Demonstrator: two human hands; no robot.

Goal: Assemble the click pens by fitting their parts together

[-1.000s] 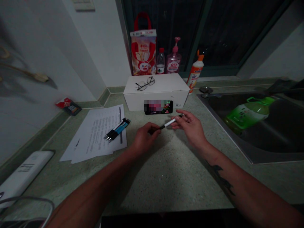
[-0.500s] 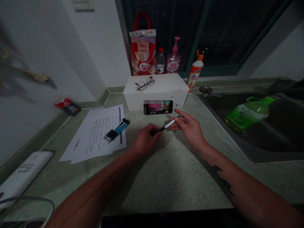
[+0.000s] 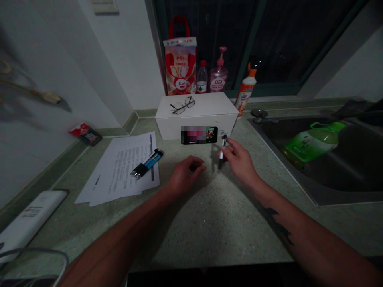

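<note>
The right hand grips a white-and-black pen nearly upright in closed fingers, just in front of a phone propped against a white box. The left hand sits well apart from the pen, its loosely curled fingers holding nothing. Sheets of paper lie to the left, and the steel sink's rim runs to the right. A wide stretch of speckled desk extends towards the near edge.

The pen is white and black, the paired pens blue and black, the sink's bottle green.
</note>
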